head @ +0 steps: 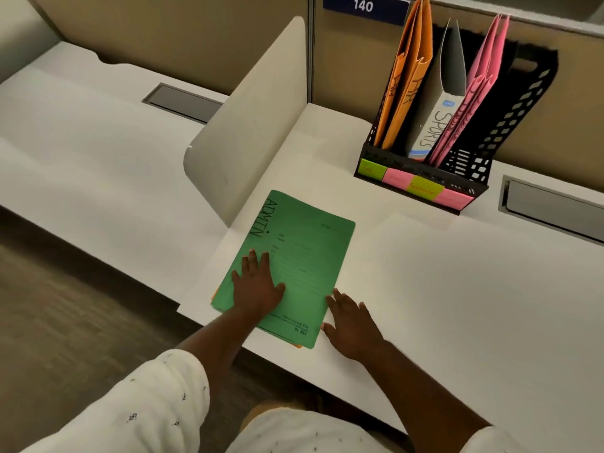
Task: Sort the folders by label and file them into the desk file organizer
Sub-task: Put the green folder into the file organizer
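Note:
A green folder marked ADMIN [304, 253] lies flat on the white desk [457, 289], on top of a small stack; an orange edge peeks out beneath it. My left hand [256, 286] presses flat on the folder's lower left part, fingers spread. My right hand [351, 322] rests on the desk at the folder's right edge, fingers apart, touching the edge. At the back right stands a black mesh file organizer [483, 152] with coloured sticky labels on its front. It holds two orange HR folders [408, 76], a grey SPORTS folder [438, 119] and pink folders [474, 93].
A white curved divider panel [248, 119] stands upright left of the folder stack. Grey cable hatches sit in the desk at the left [183, 101] and far right [552, 207]. A beige partition wall with a sign reading 140 [362, 6] runs behind.

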Tool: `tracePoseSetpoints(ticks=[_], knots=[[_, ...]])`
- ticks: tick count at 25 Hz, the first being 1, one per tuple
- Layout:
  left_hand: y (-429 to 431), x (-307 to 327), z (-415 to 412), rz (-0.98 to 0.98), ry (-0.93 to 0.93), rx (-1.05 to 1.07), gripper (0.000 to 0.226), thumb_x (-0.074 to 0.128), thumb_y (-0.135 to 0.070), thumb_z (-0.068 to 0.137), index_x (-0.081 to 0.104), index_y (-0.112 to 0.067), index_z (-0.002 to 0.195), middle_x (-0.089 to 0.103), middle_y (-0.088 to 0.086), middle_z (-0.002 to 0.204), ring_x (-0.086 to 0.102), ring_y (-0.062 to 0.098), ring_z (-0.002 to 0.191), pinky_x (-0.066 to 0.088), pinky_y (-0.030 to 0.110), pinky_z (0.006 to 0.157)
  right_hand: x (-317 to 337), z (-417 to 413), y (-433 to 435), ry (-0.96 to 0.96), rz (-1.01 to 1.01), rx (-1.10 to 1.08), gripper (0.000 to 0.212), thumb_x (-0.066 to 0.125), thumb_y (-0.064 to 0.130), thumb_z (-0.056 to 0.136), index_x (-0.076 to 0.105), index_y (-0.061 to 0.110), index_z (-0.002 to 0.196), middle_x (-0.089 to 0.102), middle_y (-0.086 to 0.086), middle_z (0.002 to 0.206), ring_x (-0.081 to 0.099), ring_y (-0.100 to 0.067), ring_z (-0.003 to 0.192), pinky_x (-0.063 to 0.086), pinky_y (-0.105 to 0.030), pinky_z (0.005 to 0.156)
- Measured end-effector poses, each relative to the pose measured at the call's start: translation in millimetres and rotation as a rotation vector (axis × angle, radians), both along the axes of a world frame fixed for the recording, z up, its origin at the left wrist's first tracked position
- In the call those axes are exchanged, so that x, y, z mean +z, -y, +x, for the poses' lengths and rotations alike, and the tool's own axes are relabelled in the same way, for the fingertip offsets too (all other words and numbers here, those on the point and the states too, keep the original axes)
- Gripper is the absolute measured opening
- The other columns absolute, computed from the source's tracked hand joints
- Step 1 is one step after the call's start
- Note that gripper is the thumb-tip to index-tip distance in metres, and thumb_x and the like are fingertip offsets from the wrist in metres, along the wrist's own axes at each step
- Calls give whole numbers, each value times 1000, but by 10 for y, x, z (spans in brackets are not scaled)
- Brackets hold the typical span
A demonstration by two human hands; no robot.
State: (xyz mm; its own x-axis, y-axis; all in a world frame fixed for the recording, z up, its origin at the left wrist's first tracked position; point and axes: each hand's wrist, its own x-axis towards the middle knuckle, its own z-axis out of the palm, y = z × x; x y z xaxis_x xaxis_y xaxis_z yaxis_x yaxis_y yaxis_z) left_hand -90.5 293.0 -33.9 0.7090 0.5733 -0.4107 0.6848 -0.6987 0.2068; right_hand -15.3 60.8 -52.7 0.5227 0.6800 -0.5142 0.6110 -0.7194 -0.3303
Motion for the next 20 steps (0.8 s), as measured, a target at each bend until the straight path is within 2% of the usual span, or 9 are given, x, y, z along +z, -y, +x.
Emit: tracePoseSetpoints(ticks=[3,7,12,14,16,18,20], knots=[[-188,-6,-44,-30,-42,177,100,64,-55,87,8,-17,161,7,17,168,7,37,155,14,62,121,-29,7,-12,-23,-30,18,73,43,49,100,10,22,159,-1,-4,168,5,-23,154,10,-55,122],[-305,-2,-18,-75,-41,294,102,71,-51,80,14,-16,157,40,17,149,38,38,138,29,59,114,-35,54,27,-39,-52,34,74,44,48,99,9,24,160,-5,-2,168,3,-21,154,8,-56,121],[-364,36,15,46,90,358,92,71,-51,81,27,-12,152,49,18,135,47,37,125,38,54,104,-32,78,20,-80,-54,17,74,45,48,99,9,26,159,-5,-1,168,2,-21,154,7,-58,121],[-391,73,23,107,177,353,80,69,-53,82,40,-11,143,54,16,125,53,37,117,41,52,99,-33,89,16,-84,-40,3,72,46,48,98,13,25,159,-3,-1,168,4,-21,154,7,-58,121],[-438,119,28,114,241,358,60,68,-55,83,56,-12,125,59,10,109,60,34,103,43,48,93,-18,110,9,-84,-23,-15,69,46,47,99,19,25,158,4,-1,168,8,-20,153,7,-57,121],[-477,196,37,-11,307,441,43,68,-55,82,63,-16,101,63,0,91,64,27,86,48,42,86,17,163,10,-91,8,-58,64,46,47,99,27,24,155,17,-1,166,19,-19,151,7,-55,121],[-481,297,66,-217,373,525,39,72,-52,82,63,-14,84,67,1,79,67,26,77,53,38,75,87,253,48,-71,55,-109,58,47,46,99,35,22,151,34,0,160,31,-19,146,11,-53,121]])
